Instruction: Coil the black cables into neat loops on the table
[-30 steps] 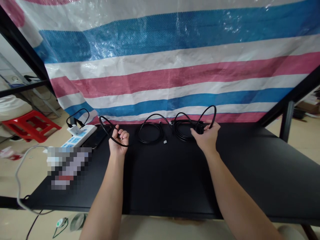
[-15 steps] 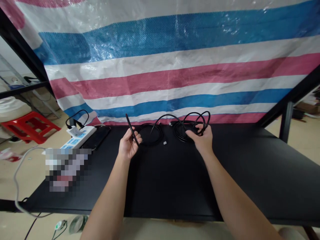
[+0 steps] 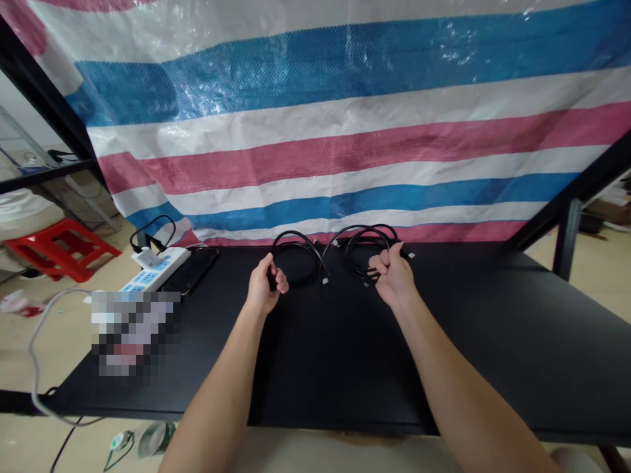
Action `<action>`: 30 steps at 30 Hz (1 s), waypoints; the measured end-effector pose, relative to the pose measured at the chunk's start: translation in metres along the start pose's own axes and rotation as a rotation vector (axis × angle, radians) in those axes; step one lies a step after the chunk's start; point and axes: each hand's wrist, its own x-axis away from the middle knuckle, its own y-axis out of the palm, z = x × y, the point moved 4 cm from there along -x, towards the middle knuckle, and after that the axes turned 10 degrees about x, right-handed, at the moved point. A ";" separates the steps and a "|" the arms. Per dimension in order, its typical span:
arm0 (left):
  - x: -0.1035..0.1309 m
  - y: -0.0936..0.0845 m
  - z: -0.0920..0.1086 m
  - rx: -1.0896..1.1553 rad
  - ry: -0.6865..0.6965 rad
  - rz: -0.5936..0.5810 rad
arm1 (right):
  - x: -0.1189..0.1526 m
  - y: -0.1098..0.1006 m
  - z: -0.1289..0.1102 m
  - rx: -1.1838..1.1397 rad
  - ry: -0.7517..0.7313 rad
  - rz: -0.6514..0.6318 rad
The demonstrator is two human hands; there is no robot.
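My left hand [image 3: 265, 282] is closed around a black cable [image 3: 292, 232], which arcs up from the fingers over a loose coil on the table. My right hand [image 3: 393, 276] grips the right-hand cable coil [image 3: 350, 255], with its thumb pointing up. A strand of cable bridges the two coils. Small pale plugs show among the loops, one plug [image 3: 325, 280] between my hands and another plug [image 3: 411, 255] just beyond the right thumb. The grip of both hands partly hides the cable inside them.
Both coils lie on a black table [image 3: 335, 355] in front of a striped tarp [image 3: 335, 144]. At the left stand a white power strip [image 3: 156, 268] and a dark phone [image 3: 190, 272], near a pixelated patch. A red stool [image 3: 64, 248] is on the floor.
My left hand has moved right and tilted, and the upright cable piece it held no longer sticks up. My right hand has turned and lowered, its lifted loops sinking toward the table.
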 end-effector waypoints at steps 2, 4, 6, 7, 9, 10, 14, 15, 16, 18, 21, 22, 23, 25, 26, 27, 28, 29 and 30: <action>0.000 0.004 -0.007 -0.028 0.059 0.014 | 0.006 0.010 0.000 0.015 -0.063 -0.046; 0.001 0.008 -0.014 -0.035 0.126 0.011 | 0.014 0.021 0.000 0.092 -0.158 -0.103; 0.001 0.011 -0.018 -0.030 0.172 0.000 | 0.023 0.031 0.001 0.230 -0.245 -0.124; 0.001 0.012 -0.020 -0.024 0.188 -0.005 | 0.027 0.035 0.002 0.302 -0.271 -0.111; 0.001 0.012 -0.019 -0.002 0.225 -0.007 | 0.031 0.037 0.002 0.415 -0.289 -0.035; 0.000 0.011 -0.017 0.014 0.256 -0.001 | 0.032 0.036 0.001 0.458 -0.287 0.019; -0.001 0.004 -0.005 0.069 0.442 0.049 | 0.027 0.020 -0.007 0.622 -0.257 0.242; -0.001 0.002 -0.002 0.079 0.481 0.063 | 0.024 0.015 -0.009 0.656 -0.251 0.287; 0.000 0.000 0.000 0.090 0.509 0.076 | 0.022 0.010 -0.011 0.678 -0.244 0.329; 0.000 -0.003 0.003 0.119 0.537 0.095 | 0.017 0.000 -0.014 0.685 -0.225 0.385; 0.001 -0.002 0.005 0.105 0.463 0.054 | 0.009 -0.011 -0.013 0.594 -0.185 0.382; 0.002 -0.001 0.005 0.070 0.409 0.019 | 0.007 -0.014 -0.012 0.529 -0.171 0.360; 0.002 0.001 0.003 0.026 0.349 -0.023 | 0.006 -0.015 -0.011 0.447 -0.153 0.325; 0.004 0.006 -0.001 -0.049 0.232 -0.107 | 0.004 -0.013 -0.009 0.252 -0.097 0.222; 0.005 0.008 -0.005 -0.070 0.180 -0.147 | 0.004 -0.009 -0.009 0.156 -0.061 0.153; 0.006 0.010 -0.009 -0.080 0.133 -0.182 | 0.005 -0.005 -0.008 0.071 -0.025 0.080; 0.007 0.012 -0.014 -0.082 0.094 -0.210 | 0.007 0.001 -0.007 0.003 0.004 0.008; 0.007 0.014 -0.019 -0.080 0.060 -0.231 | 0.010 0.006 -0.007 -0.051 0.027 -0.055; 0.008 0.015 -0.024 -0.078 0.033 -0.245 | 0.013 0.012 -0.006 -0.091 0.043 -0.112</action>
